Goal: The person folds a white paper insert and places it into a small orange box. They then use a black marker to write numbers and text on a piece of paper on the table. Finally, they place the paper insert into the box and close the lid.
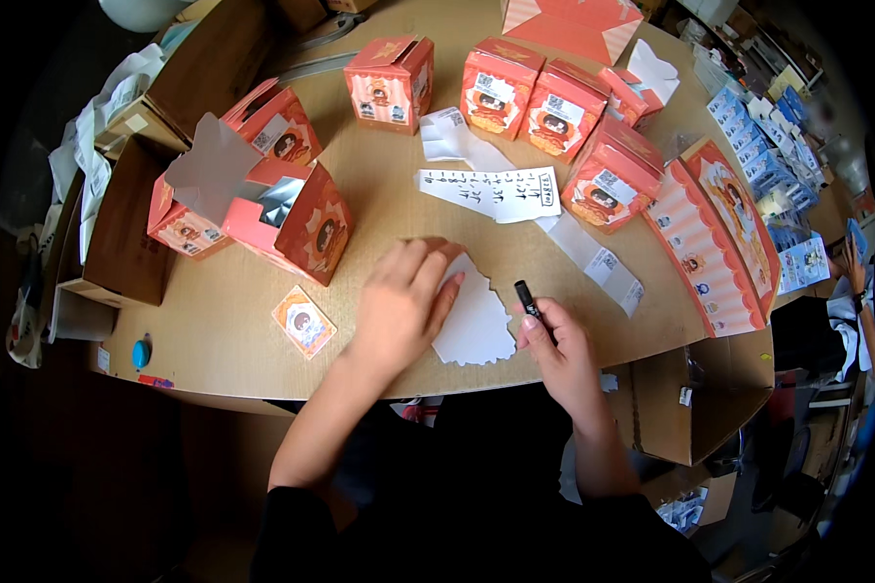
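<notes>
A white sheet of paper or card with a jagged right edge lies on the table before me. My left hand has its curled fingers and thumb on the sheet's left side, gripping it; some fingertips are hidden. Just right of the sheet, my right hand is closed round a black marker pen, which points upward. Beyond the sheet is a paper strip with handwriting on it. A small picture card lies to the left of my left hand.
An open red box stands at left. Several closed red boxes line the back, one near the middle. A striped red carton is at right. Brown cartons edge the left side. A blue cap sits near the front edge.
</notes>
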A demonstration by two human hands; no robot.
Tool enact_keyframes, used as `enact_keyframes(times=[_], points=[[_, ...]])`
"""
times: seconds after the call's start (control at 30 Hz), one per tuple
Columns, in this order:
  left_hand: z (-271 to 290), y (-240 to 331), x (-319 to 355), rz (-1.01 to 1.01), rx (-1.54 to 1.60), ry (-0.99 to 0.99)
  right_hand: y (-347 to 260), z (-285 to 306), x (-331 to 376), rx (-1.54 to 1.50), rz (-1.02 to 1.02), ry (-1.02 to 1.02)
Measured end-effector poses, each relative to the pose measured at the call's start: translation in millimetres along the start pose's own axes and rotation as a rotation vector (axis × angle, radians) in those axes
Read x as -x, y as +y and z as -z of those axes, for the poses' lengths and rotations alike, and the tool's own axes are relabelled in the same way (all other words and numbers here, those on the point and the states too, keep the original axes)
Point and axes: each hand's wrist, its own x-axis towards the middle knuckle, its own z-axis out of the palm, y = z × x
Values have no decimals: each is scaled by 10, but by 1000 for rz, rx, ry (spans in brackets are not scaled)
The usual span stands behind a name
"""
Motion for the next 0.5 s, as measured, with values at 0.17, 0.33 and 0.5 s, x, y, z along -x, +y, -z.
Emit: enact_keyframes(times=[0.17, 0.33, 0.5], points=[[17, 401, 575, 207, 401, -194, 117, -187, -195, -136, 226, -22], [-286, 823, 903, 433, 532, -166, 93, -566, -68, -200, 320, 143], [-384, 915, 1071, 590, 896, -228, 113, -415, -19, -105, 229, 33]])
